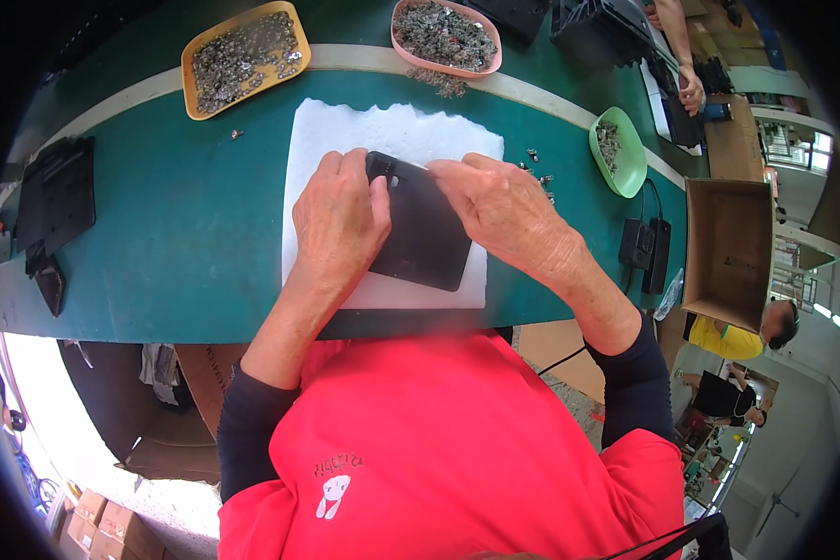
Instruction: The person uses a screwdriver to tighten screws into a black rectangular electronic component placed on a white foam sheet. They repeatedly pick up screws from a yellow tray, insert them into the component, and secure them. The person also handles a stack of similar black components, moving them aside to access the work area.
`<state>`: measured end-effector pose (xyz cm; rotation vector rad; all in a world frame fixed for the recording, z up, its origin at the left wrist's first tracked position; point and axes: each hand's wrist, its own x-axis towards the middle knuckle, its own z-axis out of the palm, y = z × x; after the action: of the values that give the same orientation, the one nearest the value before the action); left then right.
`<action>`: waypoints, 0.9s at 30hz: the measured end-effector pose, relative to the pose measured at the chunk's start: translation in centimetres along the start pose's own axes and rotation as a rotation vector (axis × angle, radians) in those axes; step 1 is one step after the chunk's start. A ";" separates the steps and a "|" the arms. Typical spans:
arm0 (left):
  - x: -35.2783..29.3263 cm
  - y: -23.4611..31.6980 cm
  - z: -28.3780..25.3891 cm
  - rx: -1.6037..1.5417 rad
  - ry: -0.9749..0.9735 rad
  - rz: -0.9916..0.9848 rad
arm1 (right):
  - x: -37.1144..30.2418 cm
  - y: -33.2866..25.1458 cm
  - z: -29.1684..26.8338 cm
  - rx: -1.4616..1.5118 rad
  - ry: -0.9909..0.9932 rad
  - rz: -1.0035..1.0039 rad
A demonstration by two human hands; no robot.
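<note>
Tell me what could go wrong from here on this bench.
The right hand might sweep away the loose metal parts lying beside it. The dark panel could shift on the white sheet if the left hand eases its hold. The heaped pink tray might spill further, since some pieces already lie just outside it.

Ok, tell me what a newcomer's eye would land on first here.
The bright red shirt filling the lower middle. Just above it, the left hand and right hand meet a black panel over a white sheet on the green table. Then the trays of small metal parts: yellow tray upper left, pink tray top centre, light-green tray upper right.
</note>
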<state>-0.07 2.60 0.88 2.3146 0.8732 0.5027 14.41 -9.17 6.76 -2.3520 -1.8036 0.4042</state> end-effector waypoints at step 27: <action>0.0 -0.5 0.5 0.020 0.006 0.039 | 0.7 -3.1 1.0 -0.092 -0.078 0.130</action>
<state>-0.07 2.69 0.17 2.3537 0.8415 0.5201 11.44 -7.68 6.60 -2.5594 -1.7427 0.4441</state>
